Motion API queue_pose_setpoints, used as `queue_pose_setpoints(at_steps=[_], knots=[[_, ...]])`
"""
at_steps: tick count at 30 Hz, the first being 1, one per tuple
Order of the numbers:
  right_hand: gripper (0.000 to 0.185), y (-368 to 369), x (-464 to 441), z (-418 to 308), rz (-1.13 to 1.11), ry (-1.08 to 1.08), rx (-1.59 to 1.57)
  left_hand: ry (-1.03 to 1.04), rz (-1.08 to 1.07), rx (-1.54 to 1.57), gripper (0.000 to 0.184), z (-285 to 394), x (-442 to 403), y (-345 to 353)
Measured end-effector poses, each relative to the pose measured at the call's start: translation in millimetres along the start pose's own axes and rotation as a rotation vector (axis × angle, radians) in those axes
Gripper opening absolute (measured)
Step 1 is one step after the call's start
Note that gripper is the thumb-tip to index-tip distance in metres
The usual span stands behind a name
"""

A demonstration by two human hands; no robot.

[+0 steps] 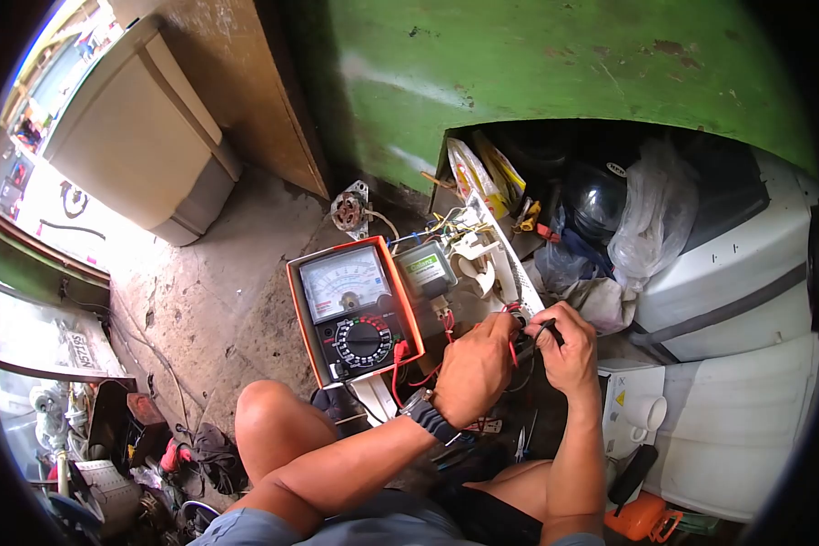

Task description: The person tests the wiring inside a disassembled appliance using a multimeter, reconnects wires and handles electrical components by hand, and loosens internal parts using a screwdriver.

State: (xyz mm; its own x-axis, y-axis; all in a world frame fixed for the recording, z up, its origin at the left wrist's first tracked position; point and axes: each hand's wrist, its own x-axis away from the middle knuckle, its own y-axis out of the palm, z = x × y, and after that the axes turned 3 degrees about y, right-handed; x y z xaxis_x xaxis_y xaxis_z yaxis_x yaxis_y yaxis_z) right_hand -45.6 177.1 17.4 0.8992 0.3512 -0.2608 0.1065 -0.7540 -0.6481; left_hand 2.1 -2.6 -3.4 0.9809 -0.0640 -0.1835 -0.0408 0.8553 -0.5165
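My left hand (pixel 478 369), a dark watch (pixel 428 416) on its wrist, is closed at the edge of an opened white appliance panel (pixel 517 259). A red strand shows by its fingertips; what they grip is hidden. Close on the right, my right hand (pixel 569 353) pinches a thin black test probe (pixel 545 331). An analog multimeter (pixel 364 305) in an orange-red case lies face up to the left, its red lead (pixel 397 378) running toward my left hand. Behind my hands, a grey box with a green label (pixel 425 267) sits among loose wires (pixel 450 223).
A small motor (pixel 348 211) lies on the concrete floor (pixel 218 291) beyond the meter. Plastic bags (pixel 655 214) and a black helmet (pixel 594 191) fill the recess under the green wall. White appliance bodies (pixel 737 428) stand at right, near a white mug (pixel 644 414). Pliers (pixel 522 444) lie below my hands.
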Motion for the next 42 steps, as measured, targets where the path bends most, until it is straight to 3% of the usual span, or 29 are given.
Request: queue_pose_setpoints(at_steps=[4,9,10,13,42], knots=[[0.029,5,-2,5,0.045,-0.069,0.003,-0.012,-0.008,-0.012,0.023,1,-1,-1],[0.017,4,4,14,0.181,0.003,-0.057,-0.017,0.152,0.17,0.021,1,-1,-2],[0.01,4,8,18,0.191,0.122,-0.187,-0.059,0.173,0.207,0.016,7,-2,-5],[0.013,12,4,26,0.322,0.064,-0.313,-0.079,0.117,0.233,0.013,7,-4,-10],[0.018,9,-2,15,0.25,-0.06,-0.084,0.084,0.041,-0.033,0.018,1,5,3]])
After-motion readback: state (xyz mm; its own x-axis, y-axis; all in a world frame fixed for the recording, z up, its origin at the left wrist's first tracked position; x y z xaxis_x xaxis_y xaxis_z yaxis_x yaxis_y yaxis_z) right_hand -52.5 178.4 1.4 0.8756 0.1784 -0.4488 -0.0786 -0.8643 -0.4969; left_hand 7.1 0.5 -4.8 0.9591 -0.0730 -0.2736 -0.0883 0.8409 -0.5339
